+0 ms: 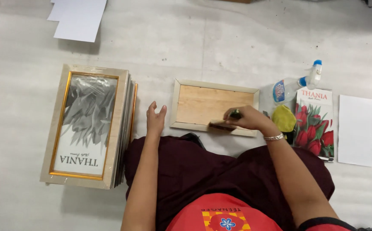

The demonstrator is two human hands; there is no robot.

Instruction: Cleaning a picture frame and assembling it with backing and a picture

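A: What is the right hand (248, 117) doing?

B: It is closed around a small dark tool (222, 125), wooden-looking with a green end showing between the fingers, and presses it on the near edge of the picture frame (213, 107). A silver bracelet (274, 137) sits on that wrist.

A: Where does the frame lie?

B: Face down on the white floor covering (237, 47), straight ahead of the person's lap, at about 12 o'clock. Its plain wooden backing board faces up inside a pale moulding.

A: And the left hand (156, 119)?

B: Empty, fingers loosely spread, resting on the floor just beside the frame's left edge, not touching it as far as I can see.

A: What surrounds it?

B: At 9 o'clock of the frame stands a stack of finished frames (87, 126), the top one pale with a gold inner rim and a grey leaf print. At 3 o'clock lie a yellow cloth (284, 117), a clear spray bottle (297, 83) with a blue-and-white trigger, a printed sheet with red tulips (316, 124), and beyond it a blank white card (356, 130). White sheets (79, 19) lie far off at 10 o'clock.
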